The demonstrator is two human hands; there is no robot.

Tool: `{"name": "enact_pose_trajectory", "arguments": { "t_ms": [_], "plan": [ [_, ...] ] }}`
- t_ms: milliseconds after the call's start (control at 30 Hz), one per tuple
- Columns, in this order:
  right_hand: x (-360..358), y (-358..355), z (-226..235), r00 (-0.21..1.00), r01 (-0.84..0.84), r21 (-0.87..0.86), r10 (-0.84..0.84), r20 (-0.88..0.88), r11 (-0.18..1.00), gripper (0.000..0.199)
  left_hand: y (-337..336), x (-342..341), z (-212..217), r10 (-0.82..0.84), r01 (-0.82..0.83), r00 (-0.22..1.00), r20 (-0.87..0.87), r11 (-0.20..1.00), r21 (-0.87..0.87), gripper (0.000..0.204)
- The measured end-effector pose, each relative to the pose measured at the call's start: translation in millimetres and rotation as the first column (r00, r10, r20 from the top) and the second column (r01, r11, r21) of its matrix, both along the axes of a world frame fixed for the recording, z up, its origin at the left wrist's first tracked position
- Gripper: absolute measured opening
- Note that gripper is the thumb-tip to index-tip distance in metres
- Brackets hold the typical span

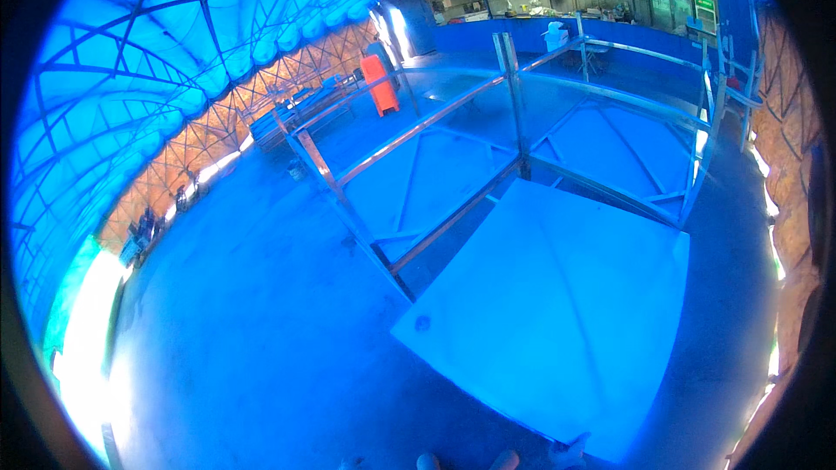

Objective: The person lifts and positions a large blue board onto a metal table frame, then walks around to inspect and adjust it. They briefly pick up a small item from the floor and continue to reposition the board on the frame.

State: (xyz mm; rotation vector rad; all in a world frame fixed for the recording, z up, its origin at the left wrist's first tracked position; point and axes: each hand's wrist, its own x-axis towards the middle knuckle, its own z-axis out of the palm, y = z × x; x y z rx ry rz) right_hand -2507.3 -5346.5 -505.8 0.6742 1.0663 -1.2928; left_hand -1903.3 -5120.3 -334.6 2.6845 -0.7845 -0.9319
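A large flat pale panel (566, 296) lies tilted in the middle right, one corner pointing toward me. Its far edge meets a metal frame (521, 122) of straight bars with upright posts. At the lower edge of the head view a few rounded shapes like fingertips (427, 461) show, spaced apart; which of my hands they belong to I cannot tell. By the panel's near edge sits a small dark shape (570, 451), perhaps part of a hand on the panel, but too cut off to be sure. The rest of both hands is out of the picture.
More flat panels (610, 144) lie inside the frame. Beyond it stand an orange upright object (380, 87), a stack of long bars (305, 113) and a bucket (294, 171). A long blue counter wall (505, 33) closes the back. Bright daylight enters at the left.
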Motion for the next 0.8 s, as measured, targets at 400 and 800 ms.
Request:
{"name": "enact_pose_trajectory", "arguments": {
  "t_ms": [400, 800],
  "plan": [
    [-101, 57, 32, 0.922, -0.185, 0.183, 0.235, -0.309, 0.966, 0.068, -131, -1, -47, -0.735, 0.725, 0.510, 0.448, 0.647, 0.236, 0.051],
    [-80, 76, -3, 0.823, -0.012, 0.254, 0.154, -0.546, 0.967, 0.074, -348, 18, -77, -0.840, 0.726, 0.373, 0.395, 0.529, 0.439, 0.054]
  ]
}}
